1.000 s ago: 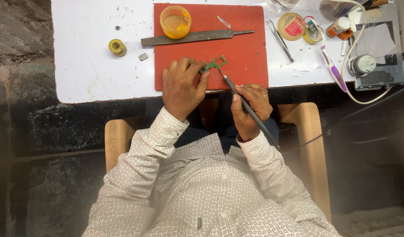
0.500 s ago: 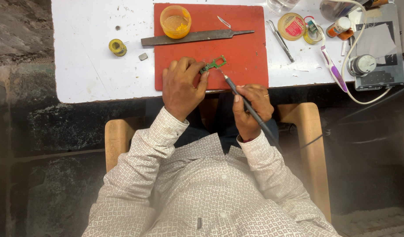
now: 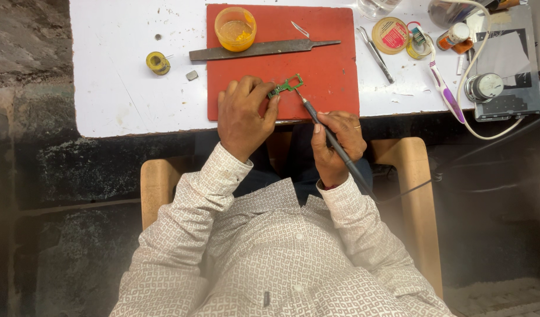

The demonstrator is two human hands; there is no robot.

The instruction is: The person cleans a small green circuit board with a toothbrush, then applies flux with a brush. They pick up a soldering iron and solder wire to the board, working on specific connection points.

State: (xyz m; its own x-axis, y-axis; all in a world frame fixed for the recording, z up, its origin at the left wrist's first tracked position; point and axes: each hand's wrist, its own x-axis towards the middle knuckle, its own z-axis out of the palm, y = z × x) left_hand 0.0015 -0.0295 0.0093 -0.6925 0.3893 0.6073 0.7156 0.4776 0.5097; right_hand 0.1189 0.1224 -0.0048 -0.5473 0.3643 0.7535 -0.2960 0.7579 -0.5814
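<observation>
Soldering step in hand: left hand [image 3: 241, 114] pinching green circuit board [image 3: 285, 86] on red mat [image 3: 328, 70], below metal file [image 3: 258, 50]. Right hand [image 3: 335, 144] gripping soldering iron [image 3: 328, 135], tip at board. Next probably calls for steady tip contact.

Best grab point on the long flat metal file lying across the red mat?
Take the metal file at its wide blade end, left of the yellow cup, pinching across the flat width from above. It lies flat on the red mat; the narrow tang points right, and that left end is clear of the hands.
</observation>
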